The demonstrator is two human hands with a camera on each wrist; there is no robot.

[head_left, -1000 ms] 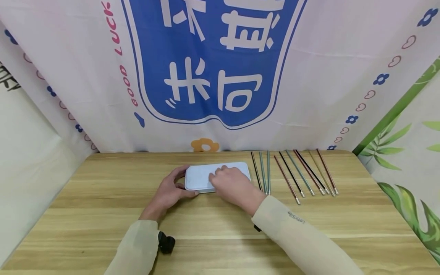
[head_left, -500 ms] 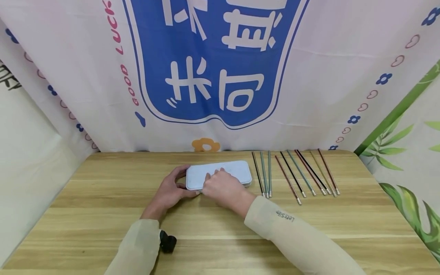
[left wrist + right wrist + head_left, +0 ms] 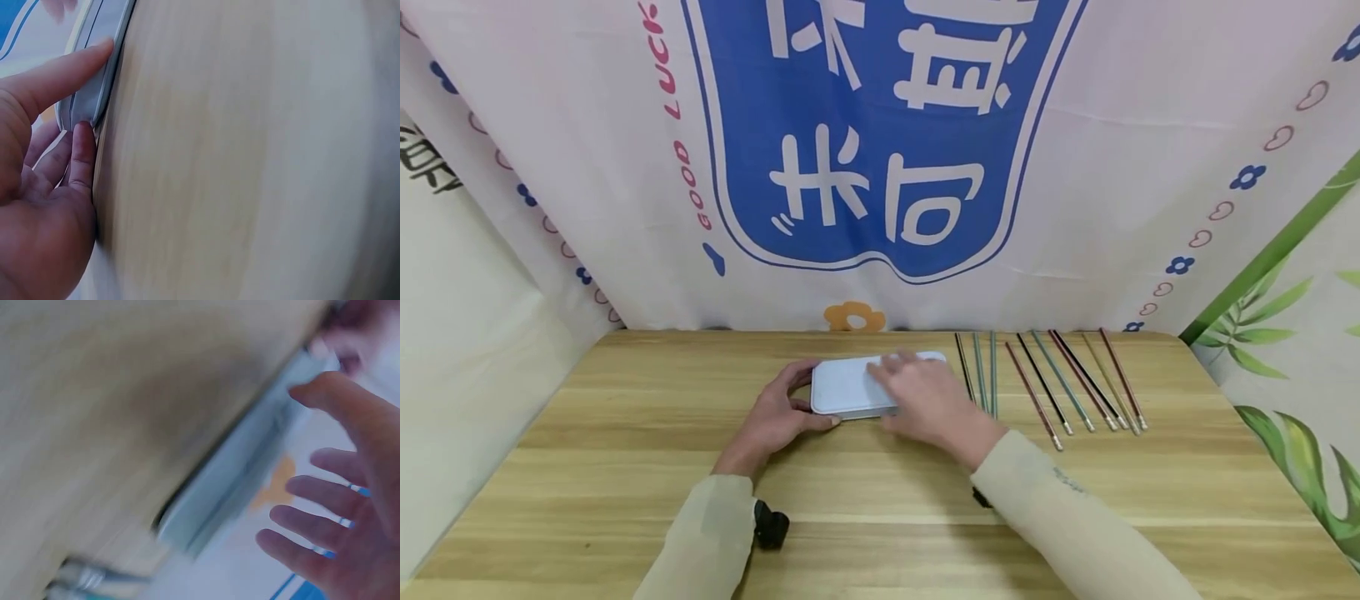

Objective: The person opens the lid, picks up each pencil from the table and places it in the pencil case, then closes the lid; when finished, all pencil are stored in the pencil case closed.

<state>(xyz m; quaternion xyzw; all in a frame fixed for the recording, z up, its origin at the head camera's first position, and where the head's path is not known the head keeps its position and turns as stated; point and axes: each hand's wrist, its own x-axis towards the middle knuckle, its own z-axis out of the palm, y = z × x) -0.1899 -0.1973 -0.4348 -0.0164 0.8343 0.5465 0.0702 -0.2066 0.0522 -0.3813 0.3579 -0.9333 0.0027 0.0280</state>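
Observation:
A pale blue-white, rounded rectangular pencil case lies on the wooden table. Around its left end, my left hand grips with the thumb along the near side and fingers at the end and far side. The left wrist view has the thumb pressed to the side of the case, where a dark seam runs lengthwise. Over the right half of the case is my right hand, partly covering it and blurred. In the right wrist view the right hand has loosely spread fingers with nothing between them.
Three pencils lie just right of the case, partly behind the right hand. Farther right several more pencils are spread out, eraser ends toward me. A printed cloth hangs behind the table's far edge.
The right hand slid left along the case with curled fingers, then came back right and its fingers loosened. The left hand keeps its grip on the left end. The head view shifted slightly.

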